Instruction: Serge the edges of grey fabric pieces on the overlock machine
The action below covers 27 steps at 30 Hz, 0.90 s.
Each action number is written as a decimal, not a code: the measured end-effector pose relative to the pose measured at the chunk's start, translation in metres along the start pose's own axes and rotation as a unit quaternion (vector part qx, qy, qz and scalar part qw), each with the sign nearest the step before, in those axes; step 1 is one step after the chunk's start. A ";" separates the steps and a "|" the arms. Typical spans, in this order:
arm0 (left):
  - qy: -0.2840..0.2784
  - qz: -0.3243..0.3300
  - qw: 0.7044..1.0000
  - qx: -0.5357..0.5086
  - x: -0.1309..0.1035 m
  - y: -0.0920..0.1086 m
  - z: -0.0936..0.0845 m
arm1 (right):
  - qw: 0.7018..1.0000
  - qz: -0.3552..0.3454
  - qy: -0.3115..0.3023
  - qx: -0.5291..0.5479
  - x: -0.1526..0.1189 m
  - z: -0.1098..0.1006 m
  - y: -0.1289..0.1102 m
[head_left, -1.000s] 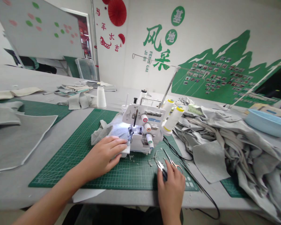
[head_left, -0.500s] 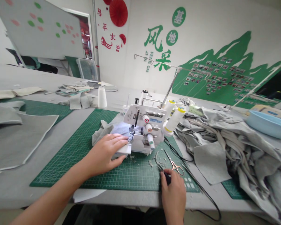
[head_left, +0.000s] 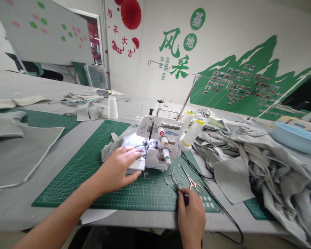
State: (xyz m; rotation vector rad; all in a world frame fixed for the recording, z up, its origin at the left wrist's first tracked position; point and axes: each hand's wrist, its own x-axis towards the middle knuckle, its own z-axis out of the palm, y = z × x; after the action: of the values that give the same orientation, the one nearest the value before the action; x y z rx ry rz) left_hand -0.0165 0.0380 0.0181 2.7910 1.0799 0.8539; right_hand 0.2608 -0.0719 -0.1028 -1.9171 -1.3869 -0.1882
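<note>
R hand now back clear of scissors, fingers clamped on blk tool, so only L hand, fingers flat & near-together, tends grey cloth at mach.

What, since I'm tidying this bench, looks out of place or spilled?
Small grey scraps lie scattered on the green cutting mat in front of the sewing machine, like spilled trimmings. A white sheet pokes out askew from under the mat's near edge. Nothing looks plainly damaged.
</note>
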 end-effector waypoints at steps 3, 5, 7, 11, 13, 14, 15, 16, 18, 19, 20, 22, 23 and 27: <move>0.002 -0.005 1.000 0.007 0.001 0.000 0.001 | 1.000 0.003 -0.001 0.000 0.000 0.000 0.000; 0.010 -0.010 1.000 0.011 0.002 0.000 0.002 | 1.000 0.009 0.000 0.007 0.000 -0.001 0.000; 0.018 -0.014 1.000 0.014 0.003 -0.001 0.003 | 1.000 0.025 0.009 0.013 -0.001 -0.001 -0.001; 0.027 -0.017 0.999 0.030 0.006 -0.002 0.006 | 0.995 0.080 0.055 0.022 -0.005 -0.003 -0.006; 0.024 -0.017 0.999 0.040 0.008 -0.002 0.006 | 0.993 0.083 0.072 0.045 -0.008 -0.004 -0.009; 0.022 -0.020 0.999 0.041 0.009 -0.002 0.006 | 0.992 0.076 0.077 0.061 -0.010 -0.005 -0.012; 0.018 -0.025 0.999 0.039 0.012 -0.002 0.005 | 0.992 0.066 0.078 0.080 -0.011 -0.006 -0.014; 0.015 -0.031 0.999 0.035 0.014 -0.003 0.004 | 0.991 0.053 0.077 0.099 -0.013 -0.006 -0.018; 0.006 -0.040 0.999 0.022 0.022 -0.006 0.001 | 0.988 0.023 0.064 0.136 -0.014 -0.007 -0.027; 0.002 -0.044 0.999 0.017 0.026 -0.009 0.000 | 0.987 0.011 0.052 0.152 -0.015 -0.007 -0.033; -0.001 -0.049 0.999 0.013 0.031 -0.013 -0.001 | 0.985 0.001 0.036 0.168 -0.015 -0.008 -0.039; -0.001 -0.069 0.998 0.008 0.041 -0.022 -0.002 | 0.980 -0.012 0.003 0.199 -0.016 -0.007 -0.052; 0.004 -0.083 0.997 0.007 0.046 -0.027 -0.002 | 0.977 -0.015 -0.008 0.213 -0.016 -0.007 -0.059; 0.015 -0.119 0.993 0.008 0.061 -0.041 0.003 | 0.966 -0.030 -0.027 0.254 -0.019 -0.005 -0.082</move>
State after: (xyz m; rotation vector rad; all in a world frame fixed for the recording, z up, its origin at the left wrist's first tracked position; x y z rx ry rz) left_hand -0.0033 0.1080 0.0358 2.5961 1.3940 0.8645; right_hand 0.1835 -0.0785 -0.0693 -1.4636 -1.3690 0.1806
